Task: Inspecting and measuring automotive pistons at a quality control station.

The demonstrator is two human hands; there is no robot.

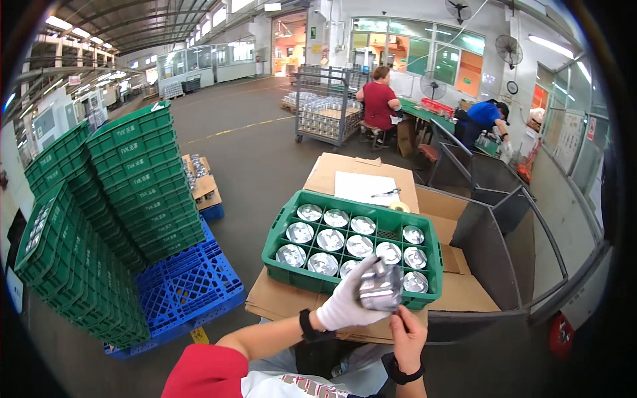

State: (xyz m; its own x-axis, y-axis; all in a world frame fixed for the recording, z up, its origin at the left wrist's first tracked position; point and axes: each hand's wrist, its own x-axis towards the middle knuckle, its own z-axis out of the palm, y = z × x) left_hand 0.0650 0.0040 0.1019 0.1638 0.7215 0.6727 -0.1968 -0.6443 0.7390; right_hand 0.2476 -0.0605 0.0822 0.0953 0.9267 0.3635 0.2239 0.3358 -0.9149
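Red sleeve (206, 373) foremost, a person's white-gloved left hand (346, 300) clasps a shiny metal part (381, 288) (bare right hand (408, 337) bunched at its lower edge, grip unclear) over a green divided crate's (298, 276) near side.

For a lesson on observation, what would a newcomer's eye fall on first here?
Front and centre, a green divided crate holds rows of shiny metal parts. By its near edge, the white-gloved left hand grips a silvery metal piece. To the left, stacks of green crates rise from a blue pallet.
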